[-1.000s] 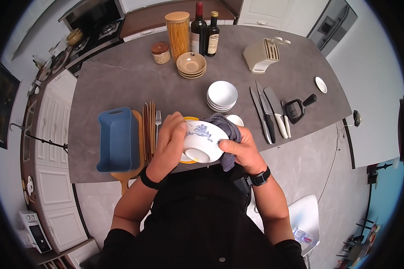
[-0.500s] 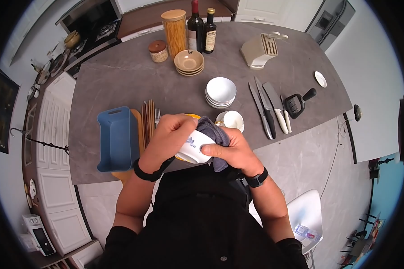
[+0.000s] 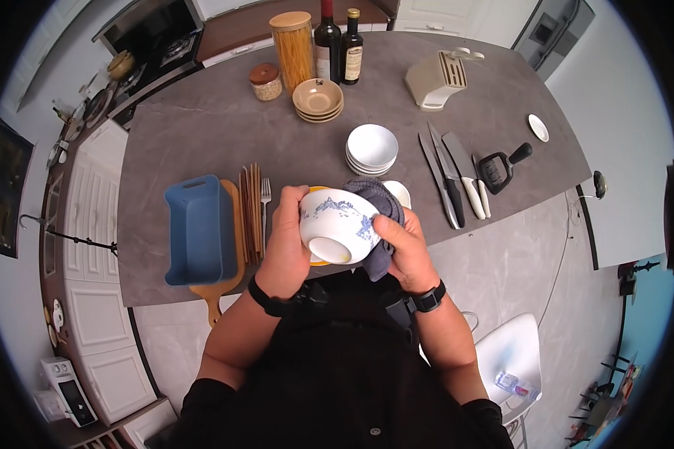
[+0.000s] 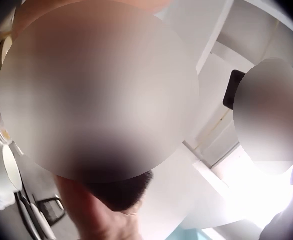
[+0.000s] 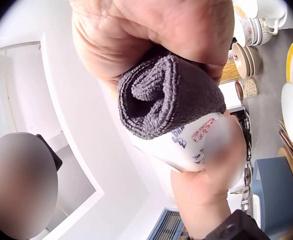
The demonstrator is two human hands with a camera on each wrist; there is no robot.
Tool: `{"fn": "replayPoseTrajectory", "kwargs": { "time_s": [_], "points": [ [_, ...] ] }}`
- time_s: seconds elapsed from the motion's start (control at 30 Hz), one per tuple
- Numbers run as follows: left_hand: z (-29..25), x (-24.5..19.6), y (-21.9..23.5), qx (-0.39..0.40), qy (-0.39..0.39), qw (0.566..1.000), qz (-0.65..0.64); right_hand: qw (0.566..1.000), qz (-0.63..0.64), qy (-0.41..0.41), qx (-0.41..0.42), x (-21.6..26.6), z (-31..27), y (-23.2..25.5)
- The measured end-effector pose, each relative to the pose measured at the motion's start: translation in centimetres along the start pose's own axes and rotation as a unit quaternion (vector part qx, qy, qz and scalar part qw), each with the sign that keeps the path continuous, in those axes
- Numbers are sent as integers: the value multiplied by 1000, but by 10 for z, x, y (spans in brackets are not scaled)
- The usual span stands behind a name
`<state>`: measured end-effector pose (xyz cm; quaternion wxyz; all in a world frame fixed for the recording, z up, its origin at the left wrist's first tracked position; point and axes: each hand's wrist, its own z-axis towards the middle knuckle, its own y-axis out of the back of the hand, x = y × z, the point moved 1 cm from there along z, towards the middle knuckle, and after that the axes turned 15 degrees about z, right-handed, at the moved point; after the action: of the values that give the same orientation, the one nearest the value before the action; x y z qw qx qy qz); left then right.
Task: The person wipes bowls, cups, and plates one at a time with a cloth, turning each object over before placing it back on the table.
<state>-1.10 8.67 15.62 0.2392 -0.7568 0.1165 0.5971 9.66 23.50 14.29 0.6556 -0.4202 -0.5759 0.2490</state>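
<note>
Over the near edge of the table, the left hand grips a tilted bowl; opposite, the right hand clutches a cloth against it, apparently for steadiness.

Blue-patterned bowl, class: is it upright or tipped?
Tipped: in the head view, the blue-patterned bowl slants, its foot plainly showing.

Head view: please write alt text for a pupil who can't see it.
A person's left hand and right hand hold a tilted, blue-patterned white bowl, the right also gripping a dark grey cloth. On the grey table are a blue bin, chopsticks, knives and stacked bowls.
</note>
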Motion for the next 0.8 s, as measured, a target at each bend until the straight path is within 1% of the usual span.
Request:
{"fn": "replayPoseTrajectory", "kwargs": {
  "time_s": [0.03, 0.1, 0.17, 0.2, 0.27, 0.37, 0.47, 0.57, 0.63, 0.67, 0.7, 0.73, 0.77, 0.8],
  "points": [
    [-1, -3, -1, -2, -60, 994, 88, 1000, 4, -3, -6, 3, 1, 1],
    [-1, -12, 1, 43, -74, 980, 177, 999, 10, -17, -26, 10, 1, -4],
    [3, -30, 13, 136, 19, 974, 181, 998, -9, -48, -26, 10, 2, 3],
    [2, -36, 9, 116, 46, 973, 193, 997, -19, -65, -25, 9, 2, 6],
    [-1, -41, -2, 75, 100, 968, 216, 997, -28, -69, -30, 7, 1, 1],
    [3, -38, -2, 96, 98, 966, 217, 996, -32, -79, -33, 6, 3, 2],
    [7, -26, -4, 105, 99, 981, 132, 995, -28, -82, -43, 9, 4, 3],
    [5, -17, -13, 40, 87, 993, 74, 996, -6, -75, -51, 9, 4, 10],
    [8, -7, -12, 19, 90, 996, -10, 997, 30, -58, -52, 7, 2, 10],
    [9, -4, -11, 8, 91, 994, -52, 997, 36, -48, -39, 5, 2, 13],
    [5, -3, -9, 16, 16, 1000, -7, 998, 42, -40, -26, 2, 1, 16],
    [1, 0, -9, -9, -46, 997, 60, 998, 49, -31, -13, 0, 0, 17],
    [-3, 3, -11, -33, -107, 985, 128, 998, 52, -28, -4, -1, -2, 16],
    [-4, 4, -12, -56, -168, 965, 195, 998, 55, -25, 5, -1, -3, 14]
  ]
}}
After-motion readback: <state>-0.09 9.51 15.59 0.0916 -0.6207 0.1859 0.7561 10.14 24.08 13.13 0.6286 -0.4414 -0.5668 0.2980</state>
